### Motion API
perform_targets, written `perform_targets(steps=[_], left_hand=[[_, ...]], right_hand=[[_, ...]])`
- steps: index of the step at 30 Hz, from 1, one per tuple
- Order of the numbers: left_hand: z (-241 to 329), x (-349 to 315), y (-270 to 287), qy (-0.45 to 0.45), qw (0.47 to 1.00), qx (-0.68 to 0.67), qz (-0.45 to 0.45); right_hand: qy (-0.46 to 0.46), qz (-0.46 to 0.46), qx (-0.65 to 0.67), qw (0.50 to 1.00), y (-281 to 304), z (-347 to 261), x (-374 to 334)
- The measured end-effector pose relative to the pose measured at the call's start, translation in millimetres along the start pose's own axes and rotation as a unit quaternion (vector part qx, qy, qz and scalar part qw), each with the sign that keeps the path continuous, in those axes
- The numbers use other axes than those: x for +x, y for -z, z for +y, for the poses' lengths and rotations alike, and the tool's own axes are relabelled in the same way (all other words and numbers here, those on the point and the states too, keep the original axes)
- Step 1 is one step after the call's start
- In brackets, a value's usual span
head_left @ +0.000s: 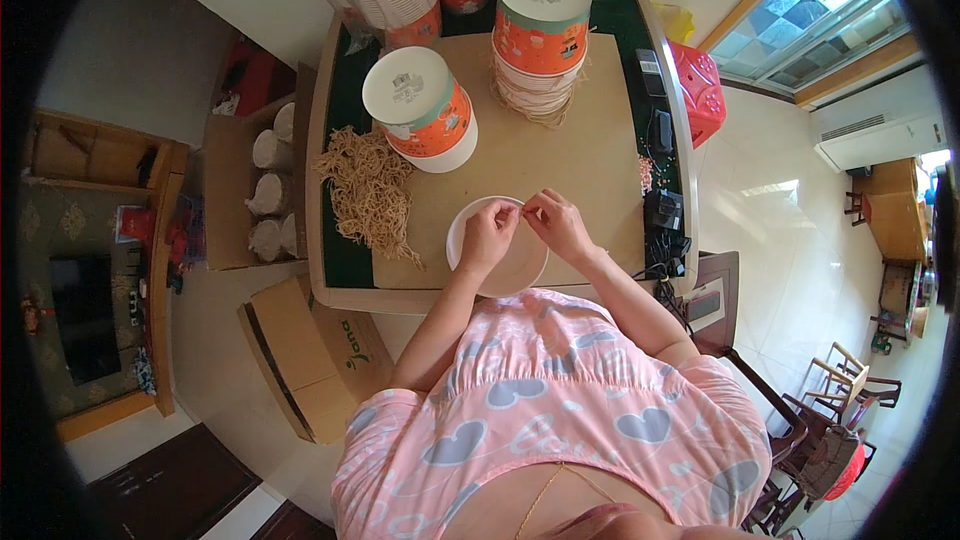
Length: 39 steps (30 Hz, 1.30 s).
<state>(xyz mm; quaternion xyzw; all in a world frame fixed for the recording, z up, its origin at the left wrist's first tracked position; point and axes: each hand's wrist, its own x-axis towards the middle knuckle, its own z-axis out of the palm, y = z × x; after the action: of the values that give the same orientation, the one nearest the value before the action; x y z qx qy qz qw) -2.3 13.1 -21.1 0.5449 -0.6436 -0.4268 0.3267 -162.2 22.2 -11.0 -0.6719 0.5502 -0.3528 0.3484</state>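
1. Hovering above the white bowl (520, 272) near the table (340, 268) edge, left hand (490, 233) and right hand (560, 227) grips are pinched closed; contents can't be told.
2. One tub stack (543, 45) seems already strand-wrapped; a strand heap (370, 195) is left.

Bright window (800, 15), glare on floor (765, 215), edges bowed.

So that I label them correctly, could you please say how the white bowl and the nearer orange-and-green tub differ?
The white bowl opens upward; the orange-and-green tub is upside down. The bowl's visible inside is plain, while the tub's side is printed. The left hand and right hand are over the bowl, away from the tub. Both look round.
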Motion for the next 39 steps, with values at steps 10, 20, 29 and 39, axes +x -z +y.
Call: perform_targets(steps=[10,20,29,39], left_hand=[[2.8,-1.3,6.1,0.154,0.970,-0.177,-0.068],[-1.5,-2.2,12.9,0.215,0.950,-0.218,-0.057],[-7.1,-3.7,14.0,0.168,0.961,-0.218,-0.039],[-3.9,-2.2,14.3,0.198,0.955,-0.220,-0.029]], right_hand=[[-0.084,-0.026,0.118,0.989,-1.5,0.3,-0.3],[-0.051,-0.012,0.121,0.991,-8.7,5.5,-2.0],[-0.066,-0.005,0.108,0.992,-6.8,-5.4,0.3],[-0.017,-0.001,0.071,0.997,-8.8,0.9,0.2]])
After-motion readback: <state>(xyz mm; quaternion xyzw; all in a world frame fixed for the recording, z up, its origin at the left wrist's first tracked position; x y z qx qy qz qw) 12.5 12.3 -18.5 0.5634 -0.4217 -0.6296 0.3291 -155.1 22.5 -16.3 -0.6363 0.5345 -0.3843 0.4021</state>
